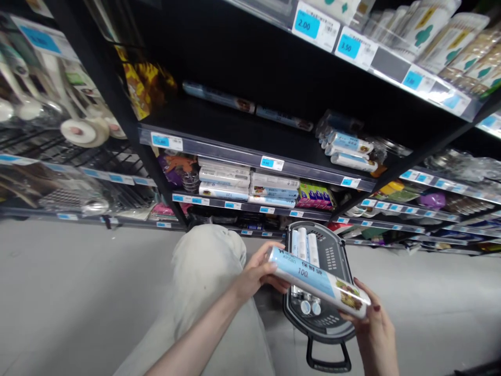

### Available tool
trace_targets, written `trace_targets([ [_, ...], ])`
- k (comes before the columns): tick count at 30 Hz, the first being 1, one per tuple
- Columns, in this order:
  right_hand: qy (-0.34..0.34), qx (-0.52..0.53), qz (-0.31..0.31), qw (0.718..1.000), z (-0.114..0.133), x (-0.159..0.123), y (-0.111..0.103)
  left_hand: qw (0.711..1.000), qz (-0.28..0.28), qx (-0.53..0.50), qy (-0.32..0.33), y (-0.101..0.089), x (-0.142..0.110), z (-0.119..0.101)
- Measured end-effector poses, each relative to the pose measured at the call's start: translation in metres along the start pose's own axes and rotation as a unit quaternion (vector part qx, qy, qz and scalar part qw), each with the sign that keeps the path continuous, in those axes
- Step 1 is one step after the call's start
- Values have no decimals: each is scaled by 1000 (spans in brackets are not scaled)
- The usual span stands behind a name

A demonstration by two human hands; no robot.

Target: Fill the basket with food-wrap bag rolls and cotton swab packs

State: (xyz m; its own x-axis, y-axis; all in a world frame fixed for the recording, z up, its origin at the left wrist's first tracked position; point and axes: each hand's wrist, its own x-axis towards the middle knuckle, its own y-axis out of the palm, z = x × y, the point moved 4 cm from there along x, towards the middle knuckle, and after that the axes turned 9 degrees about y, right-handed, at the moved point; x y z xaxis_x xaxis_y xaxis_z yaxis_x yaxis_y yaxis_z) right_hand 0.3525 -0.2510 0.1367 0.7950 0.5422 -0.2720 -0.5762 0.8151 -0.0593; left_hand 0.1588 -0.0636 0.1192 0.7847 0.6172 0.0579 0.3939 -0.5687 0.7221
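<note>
Both my hands hold a roll of food storage bags (313, 282), a blue-and-white tube printed "100" with a picture of food at one end. My left hand (263, 267) is closed around its left end. Around the right end, my right hand (371, 312) is wrapped. The roll is tilted, its right end lower in the picture. Under it stands a dark grey shopping basket (337, 250) on the floor, with several similar rolls (302, 244) lying inside. The held roll hides part of the basket and its contents.
The upper shelf (235, 130) carries two rolls (219, 96) at the back and a pile of rolls (350, 149) at the right. More rolls (225, 180) are stacked on the shelf below. Kitchen utensils (82, 130) hang at left. My knee (209, 256) is beside the basket.
</note>
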Motion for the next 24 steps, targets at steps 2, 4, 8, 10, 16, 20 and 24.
trace_targets([
  [2,-10,12,58,998,0,0,2,1000,-14,11,-7,-1,0,1],
  [4,-15,21,99,995,1,-2,2,999,-31,21,-13,-1,1,1],
  [8,1,29,91,995,0,-5,2,997,-62,41,-14,-1,1,-1],
  [10,-4,33,76,997,-1,-5,5,996,-71,45,-9,-2,1,-2],
  [16,-12,13,25,1000,0,-5,9,998,-50,11,23,-4,1,-2],
  [20,-14,2,36,999,0,-4,9,999,-37,5,29,-3,1,0],
  [24,-22,27,60,998,2,-4,11,999,-43,12,22,-2,1,0],
])
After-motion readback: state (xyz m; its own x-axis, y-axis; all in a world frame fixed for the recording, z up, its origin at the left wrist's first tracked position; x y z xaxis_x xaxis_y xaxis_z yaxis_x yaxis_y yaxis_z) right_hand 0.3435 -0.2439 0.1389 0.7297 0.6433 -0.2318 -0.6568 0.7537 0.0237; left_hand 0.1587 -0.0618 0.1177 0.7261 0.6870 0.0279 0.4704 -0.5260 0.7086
